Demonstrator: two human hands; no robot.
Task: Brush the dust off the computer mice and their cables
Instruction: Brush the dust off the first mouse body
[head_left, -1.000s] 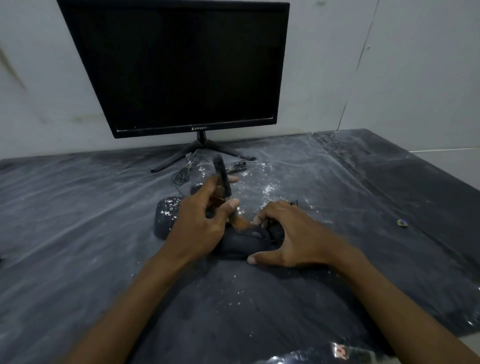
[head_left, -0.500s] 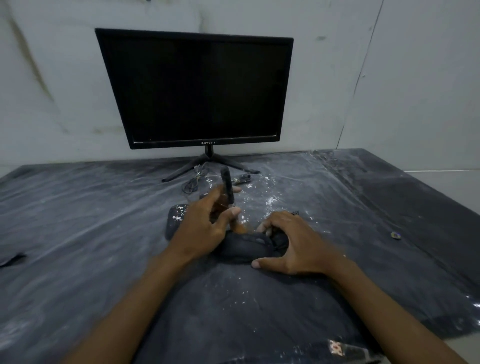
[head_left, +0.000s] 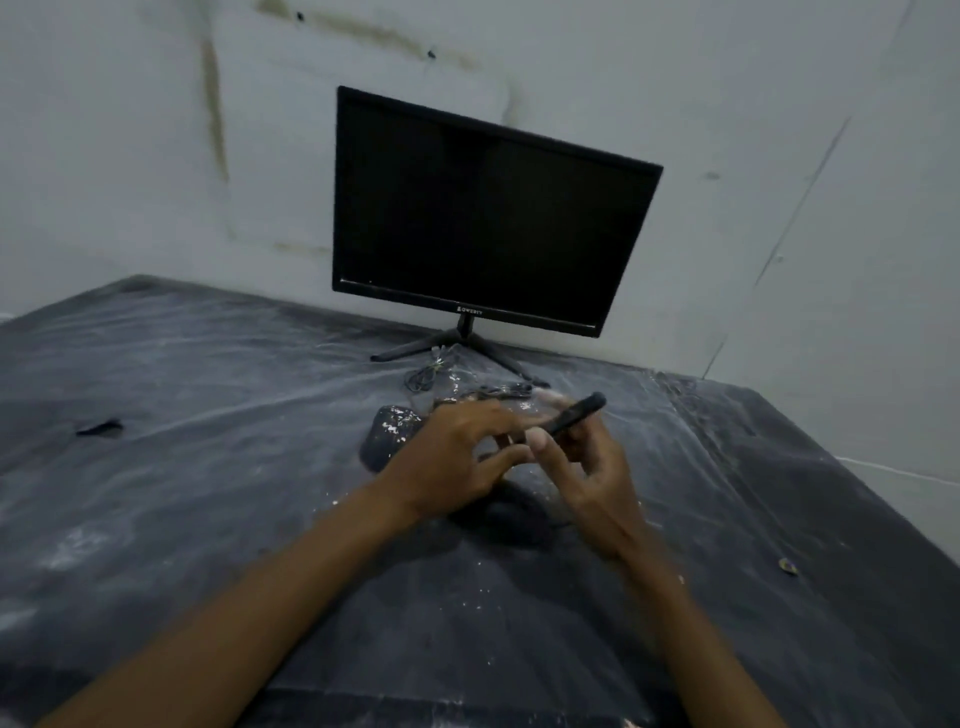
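Black brush (head_left: 574, 417) pinched in right grip (head_left: 592, 467), left grip (head_left: 457, 460) loose, touching it, dusty mouse (head_left: 387, 434) behind

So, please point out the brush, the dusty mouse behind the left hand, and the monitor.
brush (head_left: 576, 414): head view, on its dark handle.
dusty mouse (head_left: 387, 434): head view, on its speckled top.
monitor (head_left: 483, 218): head view, on the middle of its dark screen.

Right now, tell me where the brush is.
In the head view the brush is up off the table, centre-right, held between the left hand and right hand, above the near mouse, in front of the monitor.
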